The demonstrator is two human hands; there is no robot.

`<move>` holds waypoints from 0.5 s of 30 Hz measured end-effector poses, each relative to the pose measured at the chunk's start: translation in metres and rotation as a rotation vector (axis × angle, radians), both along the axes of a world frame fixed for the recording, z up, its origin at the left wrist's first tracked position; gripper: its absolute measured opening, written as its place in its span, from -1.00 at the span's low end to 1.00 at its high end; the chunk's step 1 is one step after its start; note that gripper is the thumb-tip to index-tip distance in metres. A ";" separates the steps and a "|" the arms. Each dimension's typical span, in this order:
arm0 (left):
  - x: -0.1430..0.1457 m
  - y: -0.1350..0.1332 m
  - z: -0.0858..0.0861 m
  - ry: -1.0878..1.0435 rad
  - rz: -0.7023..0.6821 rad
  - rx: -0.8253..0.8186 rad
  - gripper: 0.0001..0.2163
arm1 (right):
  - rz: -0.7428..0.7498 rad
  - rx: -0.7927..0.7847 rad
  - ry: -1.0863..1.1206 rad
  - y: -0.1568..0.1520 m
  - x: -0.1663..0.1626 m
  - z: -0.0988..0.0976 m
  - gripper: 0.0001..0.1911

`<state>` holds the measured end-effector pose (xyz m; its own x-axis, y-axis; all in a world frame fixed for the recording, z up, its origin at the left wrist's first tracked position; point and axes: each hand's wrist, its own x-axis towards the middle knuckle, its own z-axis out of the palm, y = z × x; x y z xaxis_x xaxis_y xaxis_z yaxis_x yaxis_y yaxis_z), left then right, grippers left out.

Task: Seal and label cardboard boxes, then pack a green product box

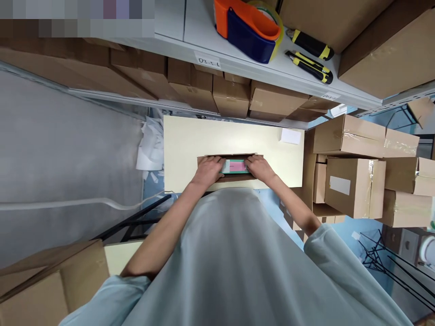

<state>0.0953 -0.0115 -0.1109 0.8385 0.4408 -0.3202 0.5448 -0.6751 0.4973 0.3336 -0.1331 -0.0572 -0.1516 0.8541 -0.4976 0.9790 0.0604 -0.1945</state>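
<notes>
Cardboard, brown and cut into a shallow open box [231,157], sits near the front edge of a pale cream rectangular tabletop [190,140], directly ahead of the person's grey-clad torso. Above the table runs a grey metal shelf [204,27], and under it a row of closed brown cartons [231,95] fills the next level; more taped brown cartons [353,185] are stacked to the right of the table. On the shelf rest an orange and dark blue tape dispenser [251,29] and, beside it, two black and yellow utility knives [311,56].

Inside the shallow box lies a flat packet with a pink middle and green edges [235,166], the only content that shows. It lies between the two hands. The left hand [209,170] rests palm down on the box's left part, fingers extended and touching the packet's left end. The right hand [260,166] lies the same way on the right part, fingers reaching the packet's right end. Neither hand is closed around anything; both lie flat and pressing.

A small white paper slip [291,136] lies at the table's far right corner. Crumpled white paper [149,145] is heaped on the floor left of the table.

The box's near wall is hidden by the hands and torso, and the packet's print is too small to read.
</notes>
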 end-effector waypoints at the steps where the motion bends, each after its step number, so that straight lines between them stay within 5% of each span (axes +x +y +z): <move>1: -0.008 -0.001 0.005 -0.034 0.052 0.006 -0.52 | -0.040 0.071 0.030 -0.009 0.004 0.006 -0.70; 5: -0.044 -0.006 0.021 -0.130 0.417 0.106 -0.58 | -0.370 0.341 0.046 -0.050 0.020 0.019 -0.76; 9: -0.063 -0.015 0.024 -0.052 0.800 0.052 -0.61 | -0.670 0.336 0.088 -0.073 0.024 0.008 -0.78; 15: -0.053 -0.036 0.022 -0.015 0.975 -0.084 -0.74 | -0.758 0.256 0.212 -0.069 0.016 -0.015 -0.72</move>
